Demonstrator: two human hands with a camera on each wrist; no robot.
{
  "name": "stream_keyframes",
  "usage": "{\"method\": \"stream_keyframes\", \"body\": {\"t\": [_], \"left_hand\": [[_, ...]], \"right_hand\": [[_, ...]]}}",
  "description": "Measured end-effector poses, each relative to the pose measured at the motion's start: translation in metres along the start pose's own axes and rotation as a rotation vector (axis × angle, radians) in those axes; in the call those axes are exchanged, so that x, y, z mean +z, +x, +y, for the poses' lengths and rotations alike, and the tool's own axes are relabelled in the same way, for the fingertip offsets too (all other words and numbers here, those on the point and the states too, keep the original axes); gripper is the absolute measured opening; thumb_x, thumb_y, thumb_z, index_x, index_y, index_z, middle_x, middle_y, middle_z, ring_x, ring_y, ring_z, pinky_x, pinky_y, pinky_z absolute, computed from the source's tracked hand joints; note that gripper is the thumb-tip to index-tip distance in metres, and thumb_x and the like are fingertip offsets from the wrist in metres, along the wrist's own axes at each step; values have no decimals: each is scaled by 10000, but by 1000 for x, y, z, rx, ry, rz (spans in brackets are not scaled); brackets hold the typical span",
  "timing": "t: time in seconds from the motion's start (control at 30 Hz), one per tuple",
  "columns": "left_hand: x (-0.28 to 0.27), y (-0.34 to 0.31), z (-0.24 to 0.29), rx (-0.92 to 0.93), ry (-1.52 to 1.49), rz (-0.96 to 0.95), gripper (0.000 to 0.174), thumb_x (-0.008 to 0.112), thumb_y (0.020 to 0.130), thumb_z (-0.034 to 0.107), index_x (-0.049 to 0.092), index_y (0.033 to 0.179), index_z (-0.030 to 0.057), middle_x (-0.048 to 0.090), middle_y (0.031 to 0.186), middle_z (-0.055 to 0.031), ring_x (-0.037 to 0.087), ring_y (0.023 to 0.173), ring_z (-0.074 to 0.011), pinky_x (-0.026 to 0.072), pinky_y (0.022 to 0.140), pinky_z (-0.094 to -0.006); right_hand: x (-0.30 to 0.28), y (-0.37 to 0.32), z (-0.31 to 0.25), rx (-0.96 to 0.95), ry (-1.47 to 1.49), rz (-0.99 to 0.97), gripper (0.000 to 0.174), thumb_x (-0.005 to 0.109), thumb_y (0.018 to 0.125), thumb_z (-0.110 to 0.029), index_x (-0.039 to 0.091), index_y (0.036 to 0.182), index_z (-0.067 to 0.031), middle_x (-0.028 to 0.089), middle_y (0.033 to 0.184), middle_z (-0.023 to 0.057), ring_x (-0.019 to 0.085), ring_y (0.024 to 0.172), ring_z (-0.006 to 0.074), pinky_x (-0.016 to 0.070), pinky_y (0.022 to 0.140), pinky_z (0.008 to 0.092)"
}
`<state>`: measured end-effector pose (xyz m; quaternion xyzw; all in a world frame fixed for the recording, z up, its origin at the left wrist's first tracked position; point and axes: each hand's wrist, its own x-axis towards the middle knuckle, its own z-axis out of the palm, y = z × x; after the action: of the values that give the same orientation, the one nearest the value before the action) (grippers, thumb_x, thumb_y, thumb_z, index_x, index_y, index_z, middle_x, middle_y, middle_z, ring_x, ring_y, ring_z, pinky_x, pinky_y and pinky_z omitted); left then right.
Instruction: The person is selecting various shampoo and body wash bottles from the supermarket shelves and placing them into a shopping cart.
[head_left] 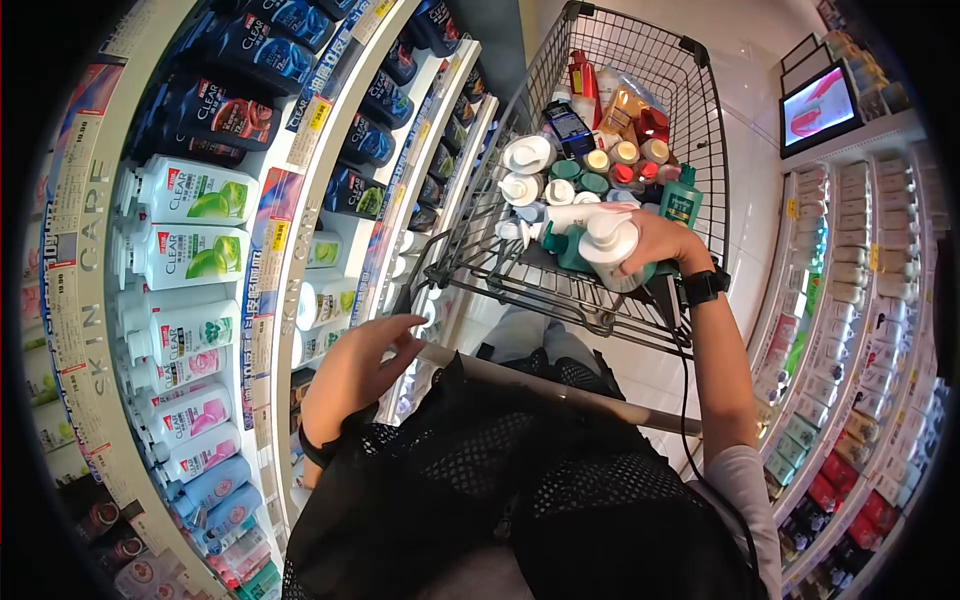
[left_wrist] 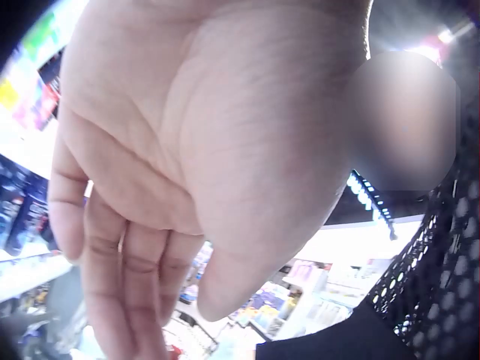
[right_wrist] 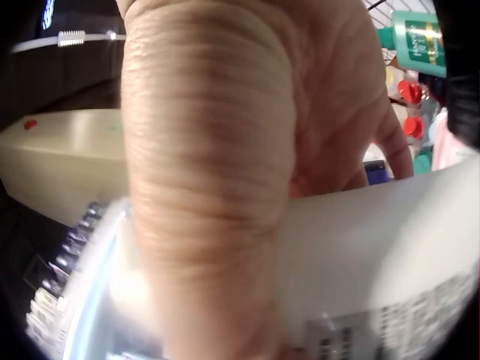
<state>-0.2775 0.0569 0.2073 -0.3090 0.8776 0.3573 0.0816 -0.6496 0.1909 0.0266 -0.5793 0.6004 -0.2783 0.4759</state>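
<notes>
In the head view my right hand (head_left: pixel 668 242) grips a white pump bottle (head_left: pixel 608 258) over the near end of the shopping cart. The right wrist view shows the thumb lying across the bottle's white side (right_wrist: pixel 375 240), with dark print along its lower part. Beneath it in the cart lie several pump bottles, and a green bottle (head_left: pixel 681 200) stands just beyond the hand. My left hand (head_left: pixel 362 365) hangs free near the shelf on the left, holding nothing. Its palm and loosely bent fingers (left_wrist: pixel 142 262) fill much of the left wrist view.
The wire cart (head_left: pixel 722 130) carries many bottles and packs, and its handle bar (head_left: pixel 590 400) crosses in front of my body. Shelves of bottles (head_left: pixel 205 190) run close along the left. More stocked shelves (head_left: pixel 850 290) and a lit screen (head_left: pixel 820 108) line the right.
</notes>
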Motion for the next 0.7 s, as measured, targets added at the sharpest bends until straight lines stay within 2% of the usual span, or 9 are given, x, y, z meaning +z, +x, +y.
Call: {"method": "stream_keyframes", "body": {"t": [0.07,0.17,0.33,0.4,0.47,0.53,0.63,0.67,0.7], "left_hand": [[2,28,14,223,92,-35,316,588,803,177,539,1076,25,605,891,-137,582,803,-296,456,684,-344],[4,69,48,419,3,4,485,631,774,273,480,1135,-13,587,984,-158,573,904,-289,449,765,-327],[33,138,73,814,82,29,718,698,697,382,406,1180,-61,549,1071,-188,552,978,-268,428,838,-314],[52,160,77,491,-578,-845,769,735,644,369,394,1188,-55,525,1102,-165,519,1013,-224,405,870,-318],[92,171,70,575,-914,-935,807,788,569,364,427,1198,11,525,1115,-102,519,1017,-202,416,882,-332],[93,161,86,558,-988,-893,756,786,585,288,426,1190,14,530,1101,-101,521,1012,-188,421,877,-340],[90,161,106,561,-915,-460,717,772,619,212,392,1185,-7,556,1010,-101,536,963,-175,440,832,-303],[92,164,109,563,-913,-466,717,772,619,212,392,1185,-7,556,1010,-101,536,963,-175,440,832,-303],[95,166,112,466,-712,-259,714,771,627,236,391,1176,-16,559,989,-106,544,941,-172,444,815,-297]], "right_hand": [[-13,-13,-62,20,215,19,623,795,500,-154,559,1065,-36,601,1007,43,543,913,125,422,849,273],[-16,-20,-92,-274,398,93,648,800,508,-131,539,1088,-9,590,1033,57,532,943,127,420,866,289],[-8,-32,-129,-692,876,105,830,798,528,-247,385,1203,6,535,1087,222,526,1039,317,412,905,429],[-6,-29,-129,-806,980,74,872,780,555,-344,346,1226,4,519,1098,240,519,1045,325,409,908,430],[1,-37,-139,-703,1035,188,881,763,541,-414,360,1202,7,526,1057,208,534,987,307,441,854,420],[2,-47,-136,-527,1041,315,895,684,606,-528,342,1229,15,512,1098,171,533,996,281,453,847,402],[10,-60,-132,-332,1095,576,826,651,692,-481,318,1261,16,472,1180,181,501,1074,274,423,898,397],[15,-60,-123,-319,1043,626,742,632,745,-395,309,1275,12,470,1197,157,494,1080,245,403,912,371],[20,-58,-114,-306,990,674,663,613,799,-310,301,1289,8,468,1213,132,487,1086,215,384,926,346]]}}
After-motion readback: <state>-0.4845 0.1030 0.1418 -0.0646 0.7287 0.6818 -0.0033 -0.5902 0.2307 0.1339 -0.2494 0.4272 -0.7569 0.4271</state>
